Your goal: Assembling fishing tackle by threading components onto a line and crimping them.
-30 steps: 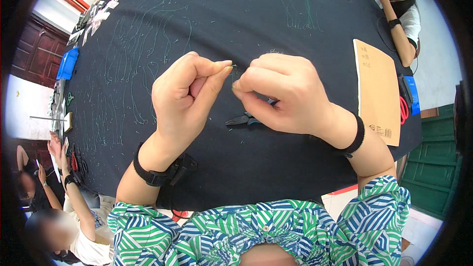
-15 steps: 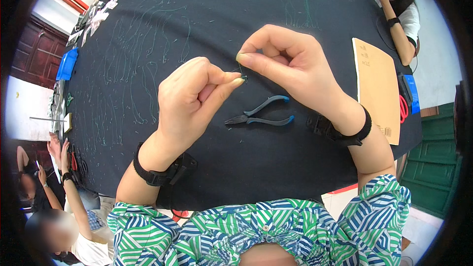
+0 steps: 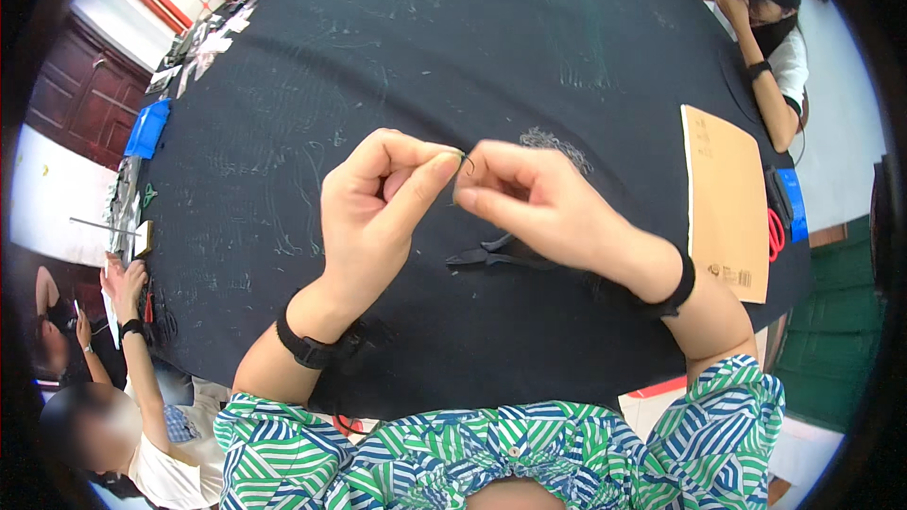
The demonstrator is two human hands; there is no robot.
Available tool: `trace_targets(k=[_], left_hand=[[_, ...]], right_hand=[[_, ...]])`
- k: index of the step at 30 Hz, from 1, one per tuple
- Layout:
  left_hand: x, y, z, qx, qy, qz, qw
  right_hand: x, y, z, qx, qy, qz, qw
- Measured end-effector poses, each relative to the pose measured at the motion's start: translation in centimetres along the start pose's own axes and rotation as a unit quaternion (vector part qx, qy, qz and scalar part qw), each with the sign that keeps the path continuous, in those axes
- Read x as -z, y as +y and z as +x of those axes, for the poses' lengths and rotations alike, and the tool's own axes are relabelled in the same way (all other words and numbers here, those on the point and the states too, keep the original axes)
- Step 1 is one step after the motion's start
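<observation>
Between thumb and forefinger, my left hand (image 3: 368, 212) pinches a small dark hook (image 3: 470, 166) that curves out beyond the fingertips. A bit of green line shows at the pinch. Close against it, my right hand (image 3: 539, 198) has its thumb and fingers bent together; whatever lies between them is too fine to make out. Under the right hand lie pliers (image 3: 470, 256), their jaws showing and their handles mostly hidden. A loose pile of thin wiry pieces (image 3: 556, 144) sits just beyond the right hand's knuckles.
Thin green lines lie across the black cloth (image 3: 416, 340) on the left and far side. A tan paper folder (image 3: 726, 217) lies at right beside red-handled scissors (image 3: 776, 234). Blue trays (image 3: 147, 129) stand along the left edge. Other people sit around the table.
My right hand has come down and closer to my left fingertips, covering the pliers' handles. The hook now shows beyond the left pinch. The view has shifted, and the wiry pile has come into sight.
</observation>
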State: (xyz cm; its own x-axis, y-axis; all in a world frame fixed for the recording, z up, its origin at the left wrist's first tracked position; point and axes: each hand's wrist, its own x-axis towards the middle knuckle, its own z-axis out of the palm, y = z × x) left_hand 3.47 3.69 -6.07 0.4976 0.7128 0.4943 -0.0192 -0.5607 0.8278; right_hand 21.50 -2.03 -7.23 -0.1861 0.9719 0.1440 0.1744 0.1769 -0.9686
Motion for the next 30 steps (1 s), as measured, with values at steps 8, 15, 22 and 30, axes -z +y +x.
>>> trace_targets(k=[8, 15, 22, 30], left_hand=[[0.0, 0.7, 0.5, 0.227, 0.084, -0.295, 0.924], [0.0, 1.4, 0.4, 0.269, 0.082, -0.34, 0.897], [1.1, 0.2, 0.4, 0.216, 0.035, -0.356, 0.908], [1.5, -1.1, 0.5, 0.199, 0.053, -0.276, 0.939]], right_hand=[[-2.1, -0.9, -1.6, 0.164, 0.007, -0.329, 0.93], [-2.6, -1.4, -2.0, 0.081, -0.133, -0.162, 0.974], [-0.5, -2.8, -1.2, 0.053, -0.062, -0.065, 0.995], [1.4, -1.8, -2.6, 0.03, -0.165, -0.477, 0.863]])
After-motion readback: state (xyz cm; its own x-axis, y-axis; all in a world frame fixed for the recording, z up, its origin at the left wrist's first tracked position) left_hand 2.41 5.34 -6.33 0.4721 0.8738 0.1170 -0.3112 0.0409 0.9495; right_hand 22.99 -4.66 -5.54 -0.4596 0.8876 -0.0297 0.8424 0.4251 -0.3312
